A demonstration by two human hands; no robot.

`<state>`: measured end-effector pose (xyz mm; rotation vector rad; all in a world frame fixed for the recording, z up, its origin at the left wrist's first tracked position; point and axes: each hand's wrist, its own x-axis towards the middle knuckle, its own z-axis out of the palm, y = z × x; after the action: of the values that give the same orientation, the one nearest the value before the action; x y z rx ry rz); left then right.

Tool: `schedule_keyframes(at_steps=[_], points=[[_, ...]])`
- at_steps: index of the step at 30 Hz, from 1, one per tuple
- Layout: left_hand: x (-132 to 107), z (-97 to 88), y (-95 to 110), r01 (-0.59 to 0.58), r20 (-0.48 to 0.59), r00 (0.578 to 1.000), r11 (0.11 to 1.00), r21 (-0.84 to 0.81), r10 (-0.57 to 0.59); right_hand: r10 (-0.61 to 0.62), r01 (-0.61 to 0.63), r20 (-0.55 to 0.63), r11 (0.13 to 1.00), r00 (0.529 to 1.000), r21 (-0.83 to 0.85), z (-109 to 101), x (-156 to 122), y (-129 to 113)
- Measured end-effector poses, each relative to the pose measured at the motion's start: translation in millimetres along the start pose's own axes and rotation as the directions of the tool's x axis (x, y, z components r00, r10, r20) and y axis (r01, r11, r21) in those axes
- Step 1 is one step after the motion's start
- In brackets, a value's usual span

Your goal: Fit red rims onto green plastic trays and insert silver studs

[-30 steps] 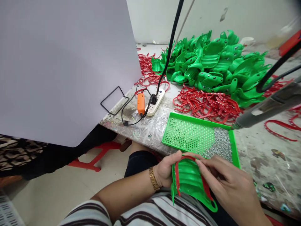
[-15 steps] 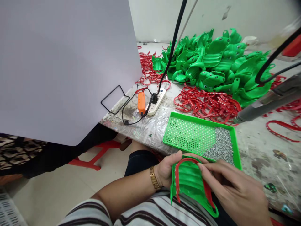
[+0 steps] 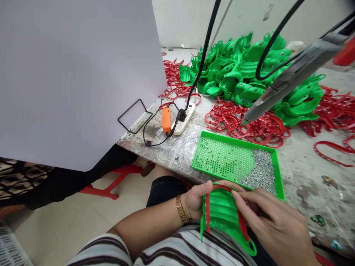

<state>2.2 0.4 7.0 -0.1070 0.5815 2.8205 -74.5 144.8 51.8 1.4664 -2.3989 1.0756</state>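
Observation:
A curved, ribbed green plastic toy part (image 3: 222, 210) is in front of my striped shirt. My left hand (image 3: 195, 201) grips it by the left and far edge, thumb on top. Bent in a U inside its rim is a thin red plastic strip (image 3: 208, 214), whose near left end hangs free. My right hand (image 3: 273, 218) is closed, with thumb and finger pinching the strip against the part's far right rim; some of its fingers are hidden. Just beyond both hands lies a green perforated tray (image 3: 222, 159) with small metal screws (image 3: 262, 171) heaped at its right end.
A grey electric screwdriver (image 3: 288, 81) hangs at the right above a pile of red strips (image 3: 238, 120). Green toy parts (image 3: 246, 66) are heaped behind. An orange adapter (image 3: 166, 120) and a power strip (image 3: 184, 120) stand left. A pale panel (image 3: 83, 81) blocks the far left.
The hanging screwdriver has swung left and upward over the red strips. Both hands stay nearly in place, and the red strip's left side sits slightly higher and closer to the rim.

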Motion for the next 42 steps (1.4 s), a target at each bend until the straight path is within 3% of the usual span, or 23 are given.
schedule_keyframes(at_steps=[8, 18, 36, 42], points=[[-2, 0.1, 4, 0.034, -0.015, 0.999, 0.998, -0.053, -0.035, 0.02, -0.02, 0.017, 0.998, 1.0, 0.056, 0, 2, -1], [-2, -5.4, 1, 0.026, 0.052, 0.998, 1.0, -0.004, -0.026, 0.044, -0.044, -0.002, 0.994, 0.999, 0.099, -2, 8, -8], [-1, -11.8, 2, 0.045, 0.083, 0.995, 0.999, 0.002, -0.045, 0.041, -0.04, -0.013, 0.997, 0.999, 0.07, 2, 7, -7], [0, -3.7, 7, 0.092, -0.012, 0.996, 0.996, -0.007, -0.092, 0.086, -0.086, 0.012, 0.993, 0.996, 0.083, 4, 6, -3]])
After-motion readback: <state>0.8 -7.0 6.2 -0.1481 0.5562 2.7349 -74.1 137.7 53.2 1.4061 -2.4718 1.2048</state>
